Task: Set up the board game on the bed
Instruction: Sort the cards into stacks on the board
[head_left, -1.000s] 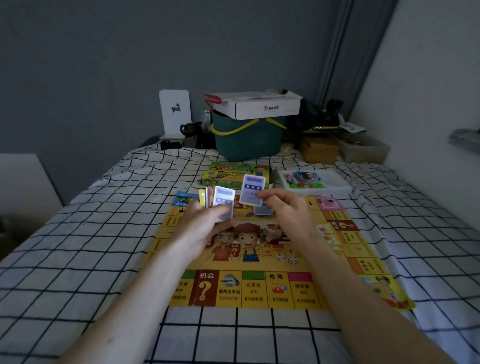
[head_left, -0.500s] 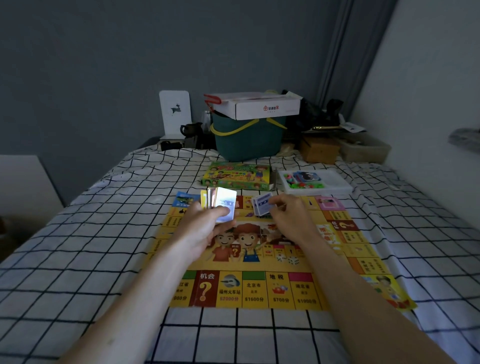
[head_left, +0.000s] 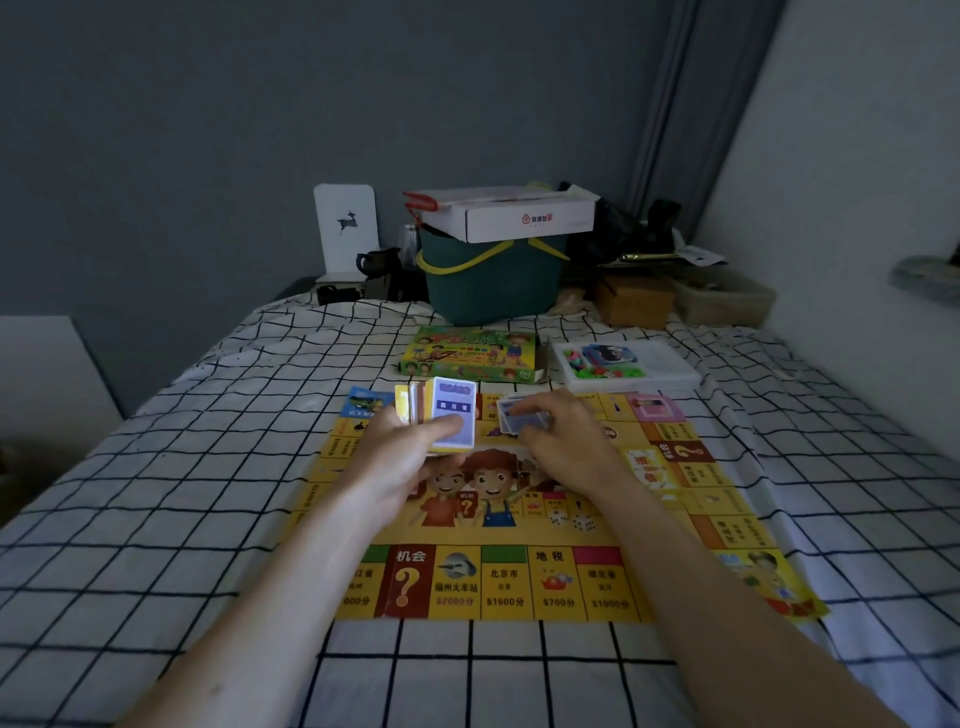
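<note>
A yellow game board (head_left: 524, 582) lies flat on the checked bed sheet. My left hand (head_left: 400, 457) grips a stack of cards (head_left: 447, 415) upright above the board's far half, a blue-and-white card facing me. My right hand (head_left: 563, 436) is low over the board to the right, fingers curled on a blue card (head_left: 519, 418) at a small pile of cards there. Two white dice (head_left: 571, 519) rest near the board's middle. The green game box (head_left: 470, 353) and a white tray of pieces (head_left: 670, 374) sit just beyond the board.
A dark green bucket (head_left: 488, 280) with a white carton (head_left: 519, 218) on top stands at the bed's head, beside a white deer card (head_left: 345, 228), a dark teapot, a brown box (head_left: 634, 301) and a clear bin. A white wall runs along the right.
My right hand took one blue card from the stack, carried it down and right, and lowered it onto the small pile on the board. My left hand stayed nearly still.
</note>
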